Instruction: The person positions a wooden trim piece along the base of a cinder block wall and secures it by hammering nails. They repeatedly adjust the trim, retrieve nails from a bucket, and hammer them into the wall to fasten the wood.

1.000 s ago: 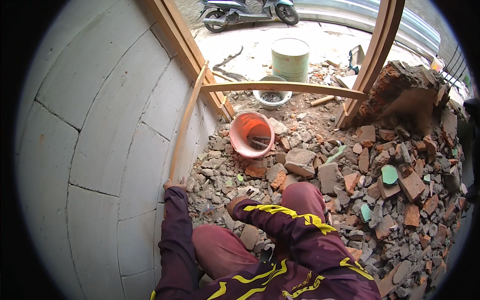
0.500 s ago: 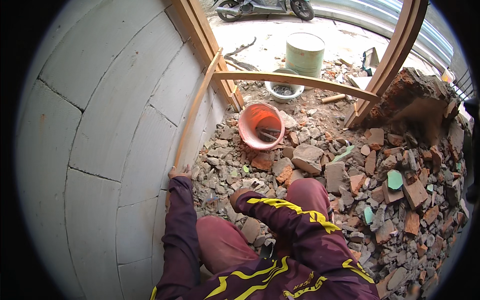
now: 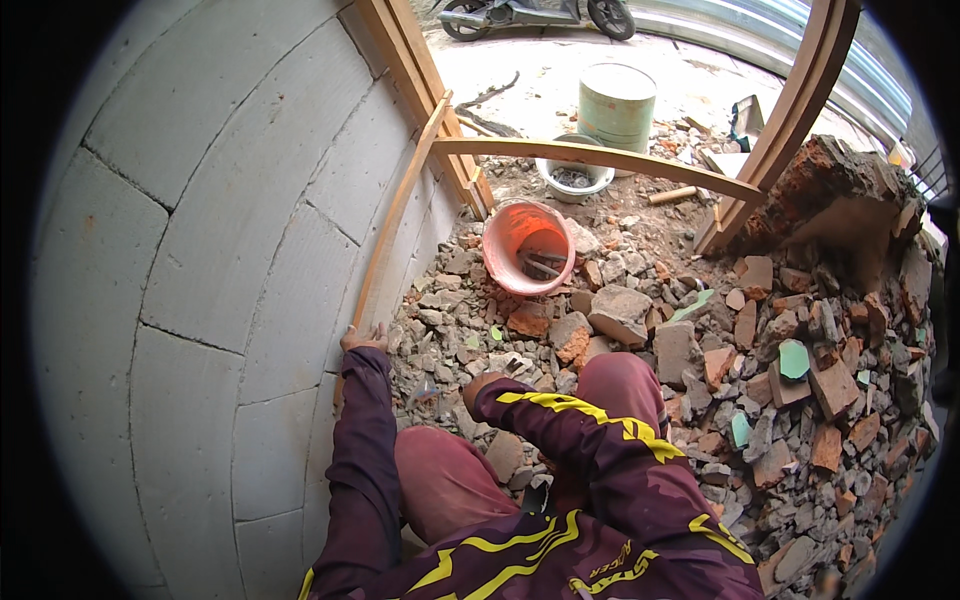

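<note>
A long, thin wooden batten [image 3: 388,245] leans along the grey block wall [image 3: 215,260], its upper end at the wooden door frame [image 3: 408,60]. Around its lower part my left hand [image 3: 362,338] is closed, close against the wall. My right hand [image 3: 482,387] is curled low over the rubble, in front of my knees. Its fingers are mostly turned from view, and whatever they hold is hidden. Broken stone and brick pieces [image 3: 440,345] lie between the two hands.
An orange bucket [image 3: 500,262] with tools inside tilts on the rubble ahead. Beyond a wooden crossbar [image 3: 600,156] are a pale basin [image 3: 548,180], a green drum [image 3: 617,105] and a parked motorbike [image 3: 530,14]. Heaped broken bricks [image 3: 830,390] rise at the right.
The view has shifted slightly, so the scene sits a little further right. Both hands keep nearly the same place, the left still on the batten.
</note>
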Motion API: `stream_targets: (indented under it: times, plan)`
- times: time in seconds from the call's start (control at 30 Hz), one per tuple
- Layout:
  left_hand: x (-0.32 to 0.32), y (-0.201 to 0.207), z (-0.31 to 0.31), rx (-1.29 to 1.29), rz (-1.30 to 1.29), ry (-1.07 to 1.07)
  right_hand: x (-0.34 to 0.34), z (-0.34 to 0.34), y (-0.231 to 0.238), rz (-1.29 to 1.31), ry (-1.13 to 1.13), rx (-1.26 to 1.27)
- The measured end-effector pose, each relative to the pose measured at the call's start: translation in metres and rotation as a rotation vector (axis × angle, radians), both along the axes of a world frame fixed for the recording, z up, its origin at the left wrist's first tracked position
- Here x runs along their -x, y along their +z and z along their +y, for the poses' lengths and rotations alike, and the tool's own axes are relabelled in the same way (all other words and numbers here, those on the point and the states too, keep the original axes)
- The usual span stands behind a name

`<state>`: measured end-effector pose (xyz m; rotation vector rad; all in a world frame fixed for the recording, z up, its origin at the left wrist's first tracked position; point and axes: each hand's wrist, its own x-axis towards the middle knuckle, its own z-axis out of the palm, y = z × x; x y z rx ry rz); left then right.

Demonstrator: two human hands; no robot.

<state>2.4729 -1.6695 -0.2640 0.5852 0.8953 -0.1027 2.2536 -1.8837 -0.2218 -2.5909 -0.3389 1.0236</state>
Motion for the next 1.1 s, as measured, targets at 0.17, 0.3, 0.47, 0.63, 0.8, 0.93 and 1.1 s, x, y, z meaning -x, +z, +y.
stream_targets:
  times: [0.17,0.3,0.47,0.63,0.8,0.93,1.1]
  plan:
    - [-0.0026,-0.0010,0.0027,0.029,0.006,0.014,-0.0001,0.0038,-0.0079,-0.007,0.038,0.011]
    - [-0.0015,0.0026,0.0017,0.087,0.035,0.052,-0.0004,0.0055,-0.0106,-0.059,0.002,0.037]
    - [0.0035,0.0056,-0.0005,0.069,-0.005,0.029,-0.0009,0.0068,-0.0075,-0.057,-0.011,0.045]
    - [0.0012,0.0005,0.0025,0.064,-0.003,0.023,-0.0029,0.0047,-0.0028,0.015,-0.002,0.007]
    - [-0.0023,-0.0041,0.0051,0.101,0.021,0.067,-0.0037,0.0038,-0.0012,0.044,0.022,-0.001]
    - [0.0000,-0.0023,0.0037,0.091,-0.024,0.025,-0.0037,0.0047,-0.0020,0.011,-0.001,-0.031]
    - [0.0036,0.0032,0.0005,0.056,-0.014,0.032,-0.0015,0.0064,-0.0087,-0.001,-0.007,-0.036]
